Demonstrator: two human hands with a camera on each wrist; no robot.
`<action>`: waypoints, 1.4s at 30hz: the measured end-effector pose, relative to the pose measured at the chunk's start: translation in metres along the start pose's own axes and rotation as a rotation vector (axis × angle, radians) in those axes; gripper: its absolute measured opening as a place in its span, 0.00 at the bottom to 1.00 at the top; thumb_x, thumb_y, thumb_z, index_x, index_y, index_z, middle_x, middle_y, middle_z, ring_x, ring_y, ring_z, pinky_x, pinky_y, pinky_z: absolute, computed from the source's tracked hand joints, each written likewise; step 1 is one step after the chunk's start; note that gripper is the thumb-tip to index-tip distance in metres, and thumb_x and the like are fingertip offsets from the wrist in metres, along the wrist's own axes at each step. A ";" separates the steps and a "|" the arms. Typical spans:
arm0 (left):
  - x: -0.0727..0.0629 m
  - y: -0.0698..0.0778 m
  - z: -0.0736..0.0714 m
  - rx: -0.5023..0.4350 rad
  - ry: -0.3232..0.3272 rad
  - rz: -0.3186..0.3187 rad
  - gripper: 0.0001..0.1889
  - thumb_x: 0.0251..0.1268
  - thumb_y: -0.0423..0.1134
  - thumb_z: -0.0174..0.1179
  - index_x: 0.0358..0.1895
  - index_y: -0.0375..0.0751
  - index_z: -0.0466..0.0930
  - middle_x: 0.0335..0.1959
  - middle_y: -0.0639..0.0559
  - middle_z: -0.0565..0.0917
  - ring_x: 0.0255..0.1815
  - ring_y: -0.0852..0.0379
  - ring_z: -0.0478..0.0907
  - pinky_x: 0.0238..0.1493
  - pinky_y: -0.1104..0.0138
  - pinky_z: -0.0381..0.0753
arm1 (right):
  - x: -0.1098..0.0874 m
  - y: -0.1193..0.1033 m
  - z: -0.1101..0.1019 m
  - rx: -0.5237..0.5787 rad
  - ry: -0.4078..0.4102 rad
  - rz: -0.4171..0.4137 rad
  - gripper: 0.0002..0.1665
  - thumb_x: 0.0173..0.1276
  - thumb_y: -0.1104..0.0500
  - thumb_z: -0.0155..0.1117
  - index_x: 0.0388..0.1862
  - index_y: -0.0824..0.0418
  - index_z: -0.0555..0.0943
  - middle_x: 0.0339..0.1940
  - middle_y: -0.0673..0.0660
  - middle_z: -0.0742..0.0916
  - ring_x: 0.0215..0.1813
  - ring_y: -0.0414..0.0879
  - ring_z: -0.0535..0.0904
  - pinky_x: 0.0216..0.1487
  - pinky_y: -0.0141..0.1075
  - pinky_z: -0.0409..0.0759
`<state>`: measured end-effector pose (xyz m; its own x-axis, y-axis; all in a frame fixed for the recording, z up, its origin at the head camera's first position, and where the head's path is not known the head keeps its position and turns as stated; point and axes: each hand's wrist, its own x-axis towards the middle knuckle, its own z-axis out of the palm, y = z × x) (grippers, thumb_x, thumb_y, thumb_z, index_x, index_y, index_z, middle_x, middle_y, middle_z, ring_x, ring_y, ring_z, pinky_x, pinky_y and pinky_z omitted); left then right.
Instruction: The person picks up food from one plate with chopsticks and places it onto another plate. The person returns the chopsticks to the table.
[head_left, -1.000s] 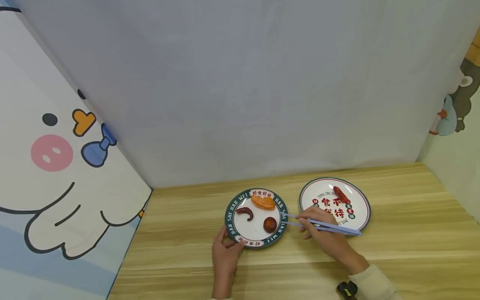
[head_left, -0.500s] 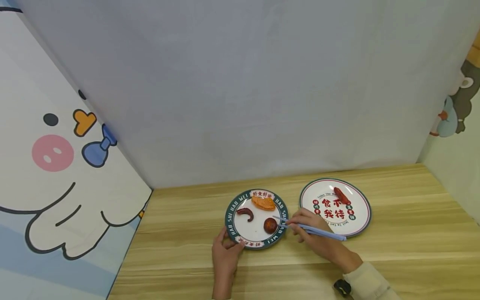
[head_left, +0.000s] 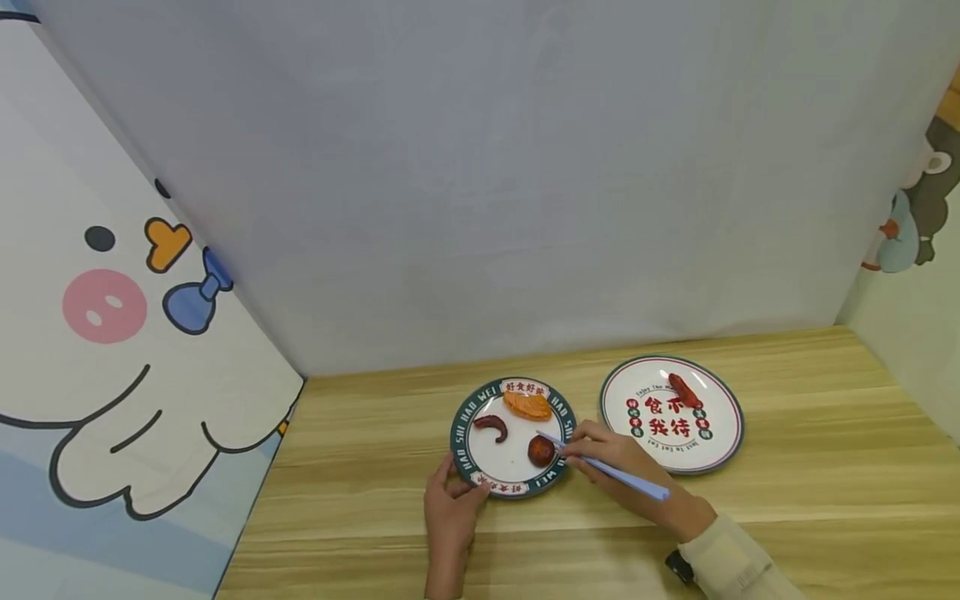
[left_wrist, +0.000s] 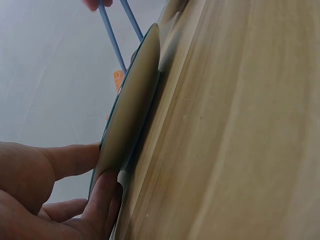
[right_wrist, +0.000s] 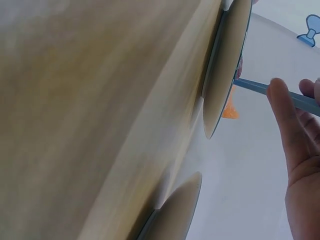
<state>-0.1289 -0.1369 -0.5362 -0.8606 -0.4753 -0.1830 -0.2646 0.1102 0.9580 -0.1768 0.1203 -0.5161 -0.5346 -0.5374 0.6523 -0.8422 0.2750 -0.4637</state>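
Note:
My left hand (head_left: 452,505) grips the near left rim of a green-rimmed round plate (head_left: 459,437), thumb and fingers on either side of the edge in the left wrist view. My right hand (head_left: 626,468) holds a pair of light-blue chopsticks (head_left: 630,479) over the plate's right rim. Their tips reach a round, dark brown food piece (head_left: 541,451), one along its upper side. A curled dark-red tentacle piece (head_left: 492,427) and an orange striped slice (head_left: 527,406) lie on the same plate. In the right wrist view the chopsticks (right_wrist: 255,86) run to the plate edge.
A white oval plate (head_left: 720,450) with red lettering stands to the right, partly behind the right hand. On it lies a red sausage-shaped piece (head_left: 684,390). The wooden table (head_left: 352,467) ends at a grey backdrop (head_left: 480,208); a cartoon panel (head_left: 150,375) stands left.
My right hand has moved left with the chopsticks, bringing their tips from the plate's right rim to the round brown piece. The left hand and both plates have stayed put.

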 end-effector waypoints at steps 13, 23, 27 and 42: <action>0.002 -0.001 0.001 -0.029 -0.009 0.045 0.43 0.53 0.18 0.72 0.76 0.23 0.65 0.59 0.33 0.73 0.46 0.47 0.82 0.36 0.72 0.83 | 0.004 0.008 0.001 -0.100 -0.118 -0.155 0.10 0.80 0.61 0.63 0.50 0.61 0.89 0.48 0.50 0.85 0.41 0.36 0.81 0.42 0.24 0.81; 0.001 -0.003 0.000 -0.025 -0.009 0.061 0.43 0.52 0.18 0.72 0.75 0.22 0.66 0.58 0.33 0.74 0.46 0.47 0.82 0.34 0.74 0.81 | 0.005 0.007 0.004 -0.134 -0.121 -0.186 0.14 0.83 0.57 0.59 0.46 0.61 0.90 0.45 0.49 0.85 0.40 0.35 0.81 0.42 0.23 0.81; 0.001 -0.003 0.000 -0.022 -0.002 0.059 0.42 0.52 0.18 0.73 0.75 0.22 0.67 0.58 0.33 0.74 0.46 0.47 0.82 0.34 0.74 0.81 | 0.003 0.005 0.005 -0.113 -0.105 -0.163 0.15 0.83 0.58 0.58 0.44 0.63 0.89 0.45 0.50 0.85 0.41 0.35 0.83 0.44 0.22 0.81; 0.000 -0.003 -0.001 -0.029 -0.003 0.063 0.42 0.52 0.17 0.72 0.75 0.22 0.67 0.58 0.31 0.75 0.46 0.45 0.82 0.33 0.74 0.81 | 0.005 -0.001 0.010 -0.083 -0.044 -0.241 0.20 0.86 0.54 0.54 0.47 0.65 0.89 0.45 0.53 0.85 0.39 0.37 0.82 0.42 0.21 0.80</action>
<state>-0.1274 -0.1380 -0.5390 -0.8767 -0.4652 -0.1227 -0.1968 0.1141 0.9738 -0.1781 0.1088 -0.5185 -0.3159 -0.6288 0.7105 -0.9487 0.1986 -0.2459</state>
